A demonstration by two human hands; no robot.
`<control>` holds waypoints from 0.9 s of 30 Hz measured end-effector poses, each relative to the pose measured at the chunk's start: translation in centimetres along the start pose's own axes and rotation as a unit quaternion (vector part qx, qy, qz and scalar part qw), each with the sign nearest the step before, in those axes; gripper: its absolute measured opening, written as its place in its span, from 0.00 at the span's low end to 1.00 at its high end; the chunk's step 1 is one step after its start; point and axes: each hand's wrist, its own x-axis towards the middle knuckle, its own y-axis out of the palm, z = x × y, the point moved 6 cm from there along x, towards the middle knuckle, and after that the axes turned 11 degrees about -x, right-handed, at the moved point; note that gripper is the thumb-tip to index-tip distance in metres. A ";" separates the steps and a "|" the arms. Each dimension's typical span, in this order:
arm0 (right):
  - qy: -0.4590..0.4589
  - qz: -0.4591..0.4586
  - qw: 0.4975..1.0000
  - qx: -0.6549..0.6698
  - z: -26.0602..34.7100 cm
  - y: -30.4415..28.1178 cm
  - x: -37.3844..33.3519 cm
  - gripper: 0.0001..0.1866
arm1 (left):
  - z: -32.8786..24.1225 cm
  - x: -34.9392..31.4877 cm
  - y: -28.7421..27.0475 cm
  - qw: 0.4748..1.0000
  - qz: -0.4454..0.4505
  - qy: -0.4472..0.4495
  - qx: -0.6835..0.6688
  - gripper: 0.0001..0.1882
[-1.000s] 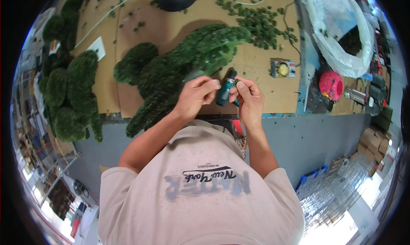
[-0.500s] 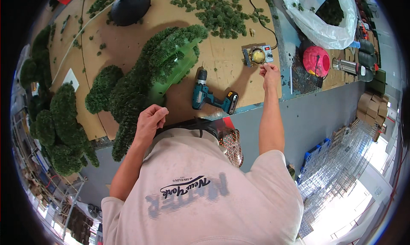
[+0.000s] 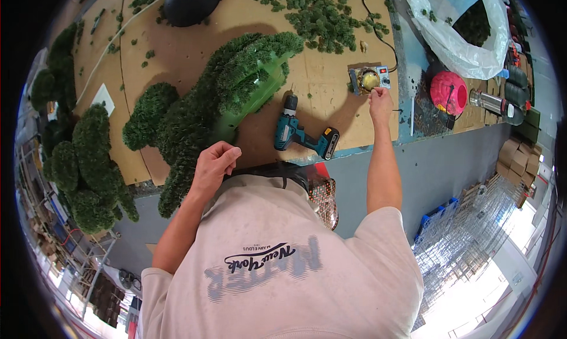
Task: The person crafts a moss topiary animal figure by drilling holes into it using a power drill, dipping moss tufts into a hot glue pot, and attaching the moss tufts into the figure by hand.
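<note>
My right hand (image 3: 381,104) is closed in a pinch at the near edge of a small heated pot (image 3: 370,79) with yellowish contents and a grey control box (image 3: 383,77). Whatever its fingertips hold is too small to make out. My left hand (image 3: 215,165) is curled, thumb against the fingers, at the near end of a large form (image 3: 204,103) covered in dark green artificial foliage. What it holds, if anything, is hidden. Bare light-green surface (image 3: 251,103) shows along the form's right side. Between my hands a teal cordless drill (image 3: 301,135) lies on the cardboard.
Loose green tufts (image 3: 322,23) lie spread at the back beside a black dome (image 3: 192,4). To the right are a plastic bag (image 3: 455,49), a pink round container (image 3: 447,93) and a clear cylinder (image 3: 489,101). More foliage-covered shapes (image 3: 88,168) stand at left. A cable (image 3: 378,38) runs from the control box.
The whole view has shifted, so the table appears farther right. My right fingertips have come slightly closer to the pot. The left hand keeps its curled pose beside the green form.
</note>
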 end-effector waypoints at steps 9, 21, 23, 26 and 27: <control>0.116 0.069 0.910 0.393 -1.4 0.6 0.3 0.06 | -0.2 0.3 0.1 1.000 0.016 0.006 -0.013 0.13; 0.143 0.251 0.596 0.749 6.4 -1.8 -2.5 0.02 | -1.2 -1.7 -0.5 1.000 -0.002 0.015 -0.008 0.13; 0.072 0.206 0.656 0.722 9.3 -5.9 -3.3 0.04 | -2.3 -1.9 -0.2 0.999 0.009 0.034 -0.013 0.12; -0.119 0.218 0.743 0.621 18.2 -9.8 -6.8 0.08 | -5.8 -3.5 -4.5 0.993 -0.028 0.115 -0.007 0.11; -0.187 0.251 0.740 0.596 21.0 -9.8 -7.8 0.06 | -7.7 -3.9 -6.0 0.984 -0.037 0.174 0.004 0.10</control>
